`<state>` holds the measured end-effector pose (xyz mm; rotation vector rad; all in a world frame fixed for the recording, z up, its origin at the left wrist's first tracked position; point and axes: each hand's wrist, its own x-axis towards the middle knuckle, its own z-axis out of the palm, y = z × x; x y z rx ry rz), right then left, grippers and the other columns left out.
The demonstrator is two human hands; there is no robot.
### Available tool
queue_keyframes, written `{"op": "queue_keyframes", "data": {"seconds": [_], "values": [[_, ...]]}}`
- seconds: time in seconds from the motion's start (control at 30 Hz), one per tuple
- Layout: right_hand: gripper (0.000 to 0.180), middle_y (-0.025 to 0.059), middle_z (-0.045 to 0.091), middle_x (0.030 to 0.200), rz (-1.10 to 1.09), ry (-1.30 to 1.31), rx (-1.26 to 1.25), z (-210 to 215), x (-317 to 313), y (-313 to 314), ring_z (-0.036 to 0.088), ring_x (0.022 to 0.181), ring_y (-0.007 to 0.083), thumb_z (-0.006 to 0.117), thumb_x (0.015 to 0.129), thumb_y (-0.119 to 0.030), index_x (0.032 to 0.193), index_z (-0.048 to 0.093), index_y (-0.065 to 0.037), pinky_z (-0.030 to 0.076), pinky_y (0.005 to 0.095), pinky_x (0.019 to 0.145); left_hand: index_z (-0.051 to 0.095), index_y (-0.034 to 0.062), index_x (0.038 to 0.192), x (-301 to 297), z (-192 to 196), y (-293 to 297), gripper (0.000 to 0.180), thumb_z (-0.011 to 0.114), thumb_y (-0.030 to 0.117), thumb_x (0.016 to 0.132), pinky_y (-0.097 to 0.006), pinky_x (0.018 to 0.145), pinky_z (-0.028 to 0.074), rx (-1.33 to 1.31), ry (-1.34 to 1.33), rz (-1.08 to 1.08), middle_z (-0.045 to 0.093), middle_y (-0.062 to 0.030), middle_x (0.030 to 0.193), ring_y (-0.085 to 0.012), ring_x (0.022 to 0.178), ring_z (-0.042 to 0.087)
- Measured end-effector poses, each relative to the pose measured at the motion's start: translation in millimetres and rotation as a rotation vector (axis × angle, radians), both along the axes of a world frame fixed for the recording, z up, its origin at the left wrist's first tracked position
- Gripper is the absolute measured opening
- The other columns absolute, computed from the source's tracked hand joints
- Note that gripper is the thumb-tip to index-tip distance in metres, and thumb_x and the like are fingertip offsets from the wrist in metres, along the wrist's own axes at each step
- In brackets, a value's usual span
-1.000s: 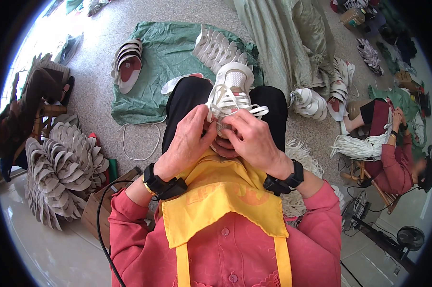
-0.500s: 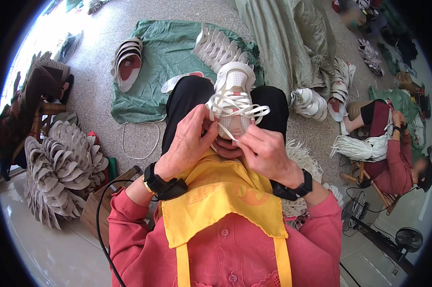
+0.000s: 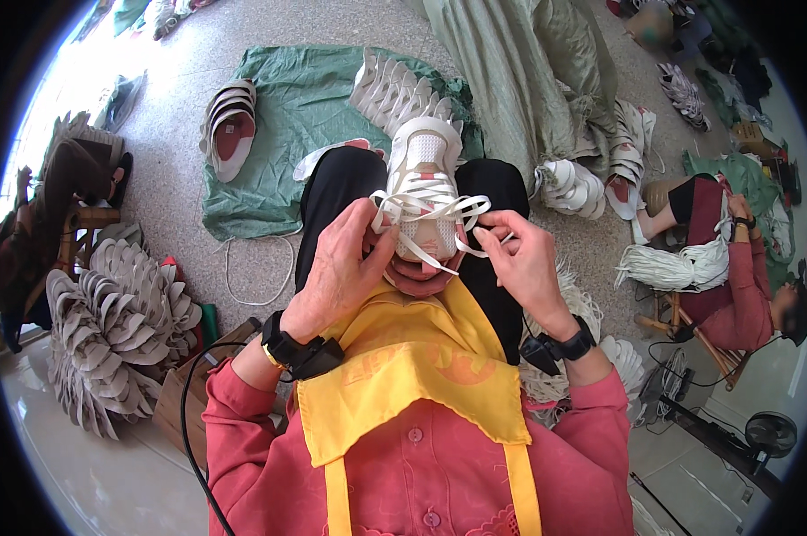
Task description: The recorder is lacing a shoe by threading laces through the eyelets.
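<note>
A white and beige sneaker [image 3: 428,152] with pinkish parts rests between my knees, toe pointing away from me. White shoelaces [image 3: 421,213] cross its tongue, with loops spreading to both sides and one loose end hanging toward the heel opening. My left hand [image 3: 339,268] is closed, thumb and forefinger pinching the lace at the left side of the shoe. On the right, my right hand [image 3: 528,268] is closed on a lace beside the shoe, a bit of it showing by the fingertips. A yellow apron [image 3: 408,384] covers my lap below the heel.
Nested shoe parts [image 3: 234,134] and a row of white uppers [image 3: 399,94] lie on a green sheet [image 3: 274,98]. Grey shoe pieces [image 3: 117,330] are heaped at left. A large sack [image 3: 519,71] stands ahead. White lace bundles [image 3: 555,357] hang by my right knee. Another person [image 3: 734,304] sits at right.
My right hand has moved right and away from the shoe's middle, drawing lace outward. The lace end it held near the heel now hangs loose. My left hand stays at the left loop.
</note>
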<state>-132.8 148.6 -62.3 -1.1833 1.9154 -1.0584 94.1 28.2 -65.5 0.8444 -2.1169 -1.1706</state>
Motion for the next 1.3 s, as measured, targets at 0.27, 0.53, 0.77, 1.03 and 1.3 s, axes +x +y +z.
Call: {"op": "queue_keyframes", "data": {"seconds": [0.27, 0.53, 0.77, 1.03, 1.3], "values": [[0.012, 0.0008, 0.067, 0.076, 0.008, -0.253, 0.016, -15, -7, -8, 0.055, 0.059, -0.0003, 0.072, 0.092, -0.006, 0.089, 0.065, 0.002, 0.038, 0.0189, 0.049, 0.051, -0.0012, 0.091, 1, -3, -5, 0.015, 0.063, 0.003, 0.098, -0.034, 0.054, 0.041, -0.038, -0.02, 0.026, 0.051, -0.0131, 0.075, -0.0214, 0.058, 0.05], [0.016, 0.0009, 0.07, 0.097, 0.124, 0.061, -0.265, -11, 7, 0, 0.043, 0.056, -0.0018, 0.068, 0.085, 0.006, 0.083, 0.056, -0.004, 0.033, 0.0181, 0.048, 0.056, -0.0005, 0.09, 1, -13, -4, 0.011, 0.065, 0.001, 0.095, -0.025, 0.059, 0.042, 0.221, 0.217, 0.043, 0.054, -0.0009, 0.076, -0.0084, 0.065, 0.051], [0.018, 0.0006, 0.071, 0.091, 0.208, 0.091, -0.316, -4, 7, -1, 0.049, 0.052, 0.0045, 0.069, 0.082, 0.008, 0.09, 0.059, -0.005, 0.039, 0.0228, 0.048, 0.056, 0.0026, 0.084, 13, -8, -14, 0.019, 0.067, 0.009, 0.098, -0.02, 0.063, 0.04, 0.532, 0.135, -0.148, 0.053, 0.0059, 0.078, -0.0011, 0.074, 0.046], [0.02, -0.0009, 0.063, 0.083, 0.092, 0.03, -0.293, -3, -2, -8, 0.052, 0.056, 0.0055, 0.069, 0.082, 0.006, 0.096, 0.061, -0.005, 0.041, 0.0223, 0.053, 0.055, 0.0046, 0.084, 11, -6, -14, 0.022, 0.067, 0.013, 0.1, -0.019, 0.071, 0.042, 0.634, 0.208, -0.125, 0.053, 0.0063, 0.081, -0.0008, 0.078, 0.048], [0.024, 0.0002, 0.063, 0.086, 0.033, -0.138, -0.271, -13, -10, -4, 0.054, 0.063, 0.001, 0.074, 0.085, 0.001, 0.105, 0.06, -0.002, 0.045, 0.0184, 0.058, 0.054, 0.0031, 0.096, 13, -9, -11, 0.015, 0.067, 0.008, 0.099, -0.021, 0.079, 0.047, 0.574, 0.217, -0.092, 0.057, 0.0033, 0.09, -0.0028, 0.085, 0.054]]}}
